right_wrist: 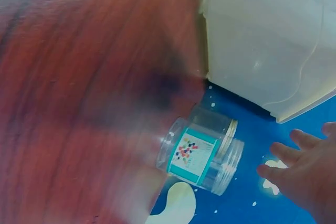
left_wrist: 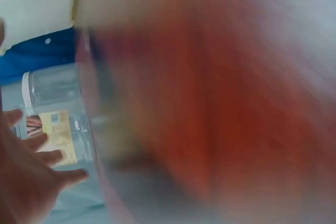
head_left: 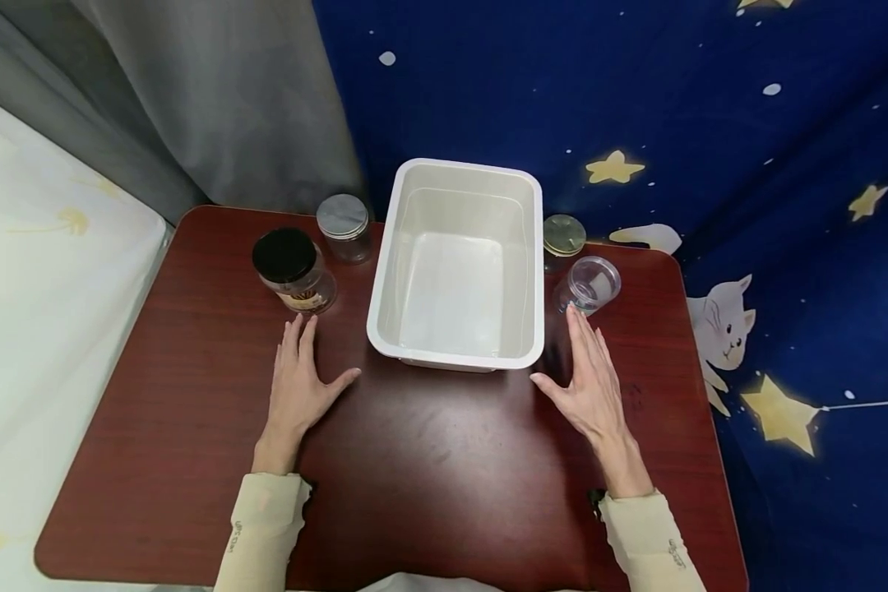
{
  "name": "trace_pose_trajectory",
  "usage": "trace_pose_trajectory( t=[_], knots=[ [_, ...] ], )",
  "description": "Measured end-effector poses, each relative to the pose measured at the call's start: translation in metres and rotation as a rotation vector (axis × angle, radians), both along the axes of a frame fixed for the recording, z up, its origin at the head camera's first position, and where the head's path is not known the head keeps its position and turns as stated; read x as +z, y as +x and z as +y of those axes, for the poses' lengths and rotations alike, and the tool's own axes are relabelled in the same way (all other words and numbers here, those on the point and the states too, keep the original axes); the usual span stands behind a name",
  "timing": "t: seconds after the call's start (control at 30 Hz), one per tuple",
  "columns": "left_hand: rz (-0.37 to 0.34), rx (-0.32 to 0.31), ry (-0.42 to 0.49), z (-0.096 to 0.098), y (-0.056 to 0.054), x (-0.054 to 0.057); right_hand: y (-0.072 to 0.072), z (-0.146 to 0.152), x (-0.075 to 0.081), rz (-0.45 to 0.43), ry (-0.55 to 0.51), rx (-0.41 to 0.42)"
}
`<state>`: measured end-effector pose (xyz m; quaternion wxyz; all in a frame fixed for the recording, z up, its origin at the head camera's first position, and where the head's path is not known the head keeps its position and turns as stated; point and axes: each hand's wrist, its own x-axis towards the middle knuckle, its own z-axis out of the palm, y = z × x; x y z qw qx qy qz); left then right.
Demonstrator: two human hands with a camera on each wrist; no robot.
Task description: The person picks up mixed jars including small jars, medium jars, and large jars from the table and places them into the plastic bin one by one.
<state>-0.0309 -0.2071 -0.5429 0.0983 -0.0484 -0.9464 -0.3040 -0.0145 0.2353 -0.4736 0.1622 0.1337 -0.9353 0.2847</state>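
My left hand (head_left: pixel 300 386) is over the table's left half, fingers spread and thumb out, holding nothing. Just beyond its fingertips stands a clear jar with a black lid (head_left: pixel 284 256) and a paper label. On the other side my right hand (head_left: pixel 589 382) is likewise spread and holds nothing. Its fingertips appear close to a clear lidless jar (head_left: pixel 592 284); whether they touch in the head view is unclear, but the right wrist view shows a gap. That jar's teal-edged label (right_wrist: pixel 193 156) shows in the right wrist view. Between the hands, farther back, sits a white plastic tub (head_left: pixel 455 296), with nothing inside.
Behind the black-lidded jar is a clear jar with a silver lid (head_left: pixel 343 217). Another jar with a gold-toned lid (head_left: pixel 564 236) stands right of the tub. The reddish-brown table (head_left: pixel 444 477) backs onto a grey curtain (head_left: pixel 229 99) and a blue starry curtain (head_left: pixel 622 90).
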Motion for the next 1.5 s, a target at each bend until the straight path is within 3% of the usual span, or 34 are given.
trace_pose_trajectory(
  t=[0.2,0.4,0.5,0.73,0.83,1.07,1.5],
  knots=[
    [-0.062,0.073,0.102,-0.003,0.000,0.003,-0.010,-0.009,0.005,0.015,-0.019,0.022],
    [-0.086,0.096,0.123,-0.006,0.003,0.000,-0.016,-0.013,0.008,0.035,-0.040,0.047],
    [-0.044,0.119,0.147,-0.006,0.003,0.000,-0.020,-0.014,0.009,0.030,-0.049,0.055],
    [0.217,0.149,0.236,-0.007,-0.007,0.007,-0.023,-0.018,0.010,-0.029,-0.107,0.073],
    [0.271,0.165,0.263,-0.008,-0.011,0.009,-0.026,-0.020,0.009,-0.044,-0.152,0.088],
    [0.278,0.228,0.298,-0.015,-0.018,0.010,-0.032,-0.026,0.005,-0.070,-0.245,0.119],
    [0.288,0.245,0.385,-0.024,-0.028,0.013,-0.031,-0.030,-0.002,-0.132,-0.394,0.181]
  ],
)
